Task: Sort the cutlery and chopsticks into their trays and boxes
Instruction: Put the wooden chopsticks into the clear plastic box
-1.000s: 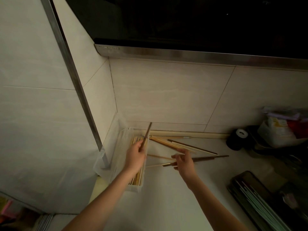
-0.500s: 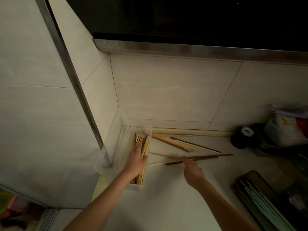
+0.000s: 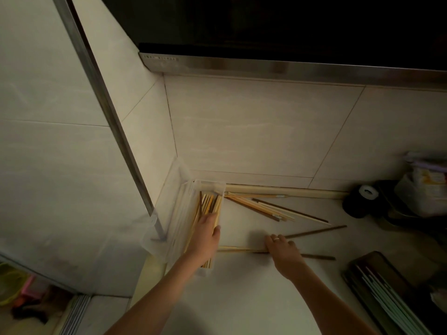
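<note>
A clear plastic box [image 3: 186, 201] stands in the counter's left corner with several wooden chopsticks [image 3: 209, 204] in it. My left hand [image 3: 205, 235] lies flat on those chopsticks, fingers straight. My right hand [image 3: 281, 250] rests palm down on a light chopstick [image 3: 235, 249] that lies across the counter; a dark one [image 3: 319, 256] sticks out to its right. Another dark chopstick [image 3: 316, 231] lies just beyond the hand. A loose bundle of chopsticks [image 3: 268, 206] fans out near the back wall.
A dark tray [image 3: 355, 281] holding pale green chopsticks sits at the front right. A black tape roll [image 3: 362, 198] and a plastic bag [image 3: 425, 189] stand at the back right. A long pale rod [image 3: 290, 189] lies along the wall's base.
My left hand has laid its chopstick into the box and now lies flat on the pile. My right hand has moved toward me, onto the light chopstick.
</note>
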Demonstrator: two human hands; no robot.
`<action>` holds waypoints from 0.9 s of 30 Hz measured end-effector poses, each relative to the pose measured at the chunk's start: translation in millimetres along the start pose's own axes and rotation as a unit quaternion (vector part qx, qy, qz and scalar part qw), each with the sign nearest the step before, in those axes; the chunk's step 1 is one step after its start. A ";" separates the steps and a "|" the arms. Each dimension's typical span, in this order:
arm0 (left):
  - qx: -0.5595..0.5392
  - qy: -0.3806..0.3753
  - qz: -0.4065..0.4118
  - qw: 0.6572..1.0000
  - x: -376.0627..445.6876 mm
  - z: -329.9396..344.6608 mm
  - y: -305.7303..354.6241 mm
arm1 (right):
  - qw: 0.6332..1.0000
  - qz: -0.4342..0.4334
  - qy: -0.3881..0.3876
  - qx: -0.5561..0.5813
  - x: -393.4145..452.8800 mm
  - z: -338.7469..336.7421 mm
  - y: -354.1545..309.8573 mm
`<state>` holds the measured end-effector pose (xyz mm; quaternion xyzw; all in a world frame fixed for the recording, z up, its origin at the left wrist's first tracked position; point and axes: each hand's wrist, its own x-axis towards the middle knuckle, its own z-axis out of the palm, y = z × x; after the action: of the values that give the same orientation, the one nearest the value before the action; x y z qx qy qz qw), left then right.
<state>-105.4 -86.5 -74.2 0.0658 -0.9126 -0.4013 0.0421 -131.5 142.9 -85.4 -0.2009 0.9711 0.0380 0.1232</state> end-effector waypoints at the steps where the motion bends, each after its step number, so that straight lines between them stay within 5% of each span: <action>1: 0.006 0.007 0.012 1.000 -1.1 1.5 1.3 | 1.000 0.000 0.009 0.012 -1.5 -2.5 -0.7; 10: 0.154 0.016 0.203 0.967 -2.2 3.3 21.7 | 0.979 -0.031 0.201 -0.008 -10.0 -45.4 -2.1; 14: 0.114 -0.025 0.194 0.974 -10.4 10.7 33.6 | 0.950 -0.115 0.288 0.013 -2.5 -60.3 -15.0; 20: 0.042 -0.066 0.158 0.984 -18.2 9.7 38.5 | 0.949 -0.162 0.269 -0.022 3.1 -74.8 -9.7; 24: -0.047 0.045 0.058 0.996 -14.8 6.6 43.2 | 0.957 -0.106 0.249 0.104 3.0 -60.8 -10.9; 27: -0.099 0.127 -0.040 0.986 -5.3 -11.9 38.8 | 0.977 -0.040 0.152 0.146 -5.3 -38.8 -5.6</action>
<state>-101.9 -68.3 -37.7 0.1483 -0.8524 -0.4791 0.1483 -133.2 135.0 -46.6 -0.2225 0.9649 -0.1397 0.0032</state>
